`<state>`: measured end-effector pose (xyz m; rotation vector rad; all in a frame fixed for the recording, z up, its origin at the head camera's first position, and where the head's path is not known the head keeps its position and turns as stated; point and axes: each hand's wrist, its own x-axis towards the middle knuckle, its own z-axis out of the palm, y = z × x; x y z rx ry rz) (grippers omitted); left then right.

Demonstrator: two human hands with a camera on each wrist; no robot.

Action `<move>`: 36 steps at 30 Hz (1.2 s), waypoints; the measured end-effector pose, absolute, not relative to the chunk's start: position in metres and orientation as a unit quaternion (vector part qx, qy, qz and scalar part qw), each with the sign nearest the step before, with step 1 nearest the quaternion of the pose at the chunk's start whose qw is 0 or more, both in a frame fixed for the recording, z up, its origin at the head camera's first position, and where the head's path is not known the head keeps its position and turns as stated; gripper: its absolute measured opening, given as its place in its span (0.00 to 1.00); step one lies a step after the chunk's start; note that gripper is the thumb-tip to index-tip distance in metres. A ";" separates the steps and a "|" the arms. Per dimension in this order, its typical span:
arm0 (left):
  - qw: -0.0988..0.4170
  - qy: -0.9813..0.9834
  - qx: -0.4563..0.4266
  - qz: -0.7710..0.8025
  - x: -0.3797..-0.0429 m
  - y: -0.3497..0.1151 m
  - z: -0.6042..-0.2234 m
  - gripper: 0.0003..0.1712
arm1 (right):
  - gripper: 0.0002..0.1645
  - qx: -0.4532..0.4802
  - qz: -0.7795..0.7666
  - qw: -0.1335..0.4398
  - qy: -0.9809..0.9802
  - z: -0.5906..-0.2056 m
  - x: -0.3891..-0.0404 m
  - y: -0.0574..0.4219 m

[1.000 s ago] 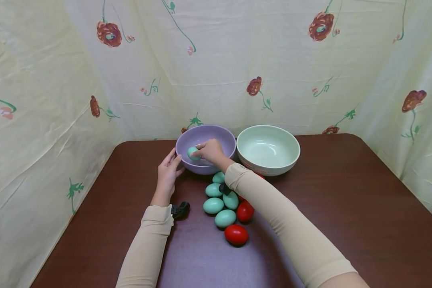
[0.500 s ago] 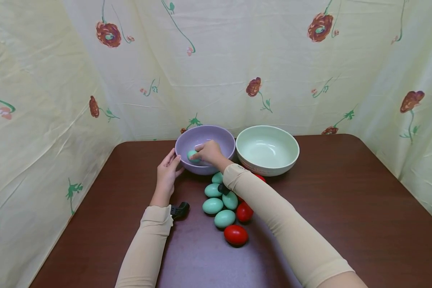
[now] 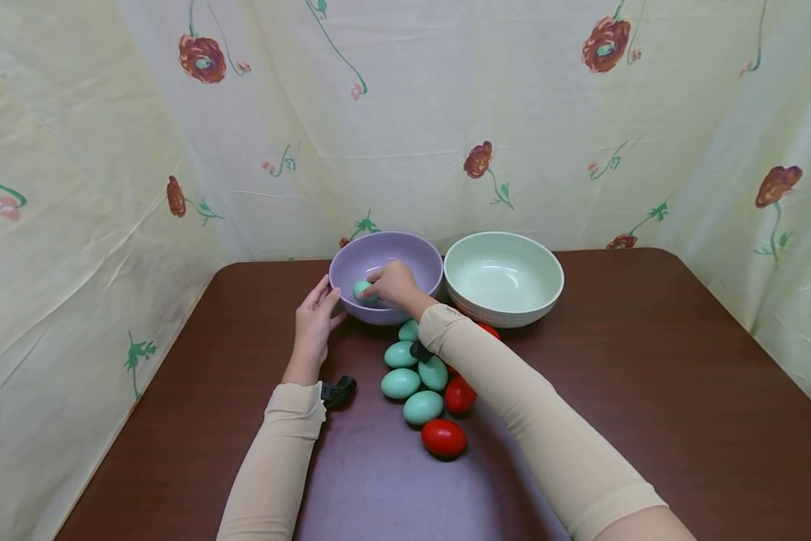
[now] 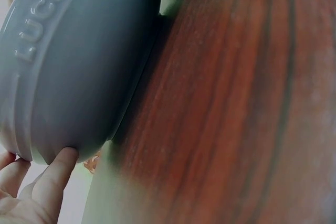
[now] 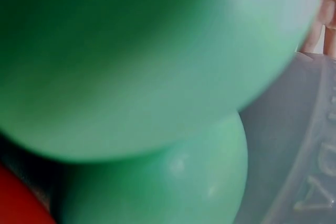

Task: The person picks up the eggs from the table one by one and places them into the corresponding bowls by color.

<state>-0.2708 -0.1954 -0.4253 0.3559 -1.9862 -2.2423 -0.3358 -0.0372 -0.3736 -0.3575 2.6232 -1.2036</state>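
Inside the purple bowl [image 3: 356, 261], my right hand [image 3: 397, 285] pinches a mint-green egg [image 3: 361, 290] low in the bowl. My left hand [image 3: 313, 319] holds the left side of the same bowl, thumb at the rim; in the left wrist view, its fingers [image 4: 55, 179] touch the outer wall. In front of the bowl lie several mint-green eggs [image 3: 400, 383] and several red eggs [image 3: 444, 438], some partly hidden under my right forearm. A green egg [image 5: 157, 77] fills most of the right wrist view, where the right hand is hidden.
A pale green bowl [image 3: 503, 274] stands right of the purple one, close beside it. Both are near the back edge of the dark brown table [image 3: 649, 361]. A floral cloth [image 3: 405, 113] hangs behind. Black wrist cameras [image 3: 339, 392] sit on the wrists.
The right hand has lowered the green egg slightly further into the purple bowl. The left hand stays on the bowl's side, and the other eggs have not moved.
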 end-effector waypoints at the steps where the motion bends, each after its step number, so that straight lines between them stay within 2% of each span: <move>1: 0.061 -0.657 0.118 -0.742 -0.271 -0.196 -0.425 0.33 | 0.28 -0.125 -0.408 0.116 0.897 -0.374 -0.336 -0.037; 36: 0.062 -0.656 0.123 -0.742 -0.271 -0.196 -0.425 0.33 | 0.27 -0.127 -0.412 0.117 0.895 -0.374 -0.338 -0.037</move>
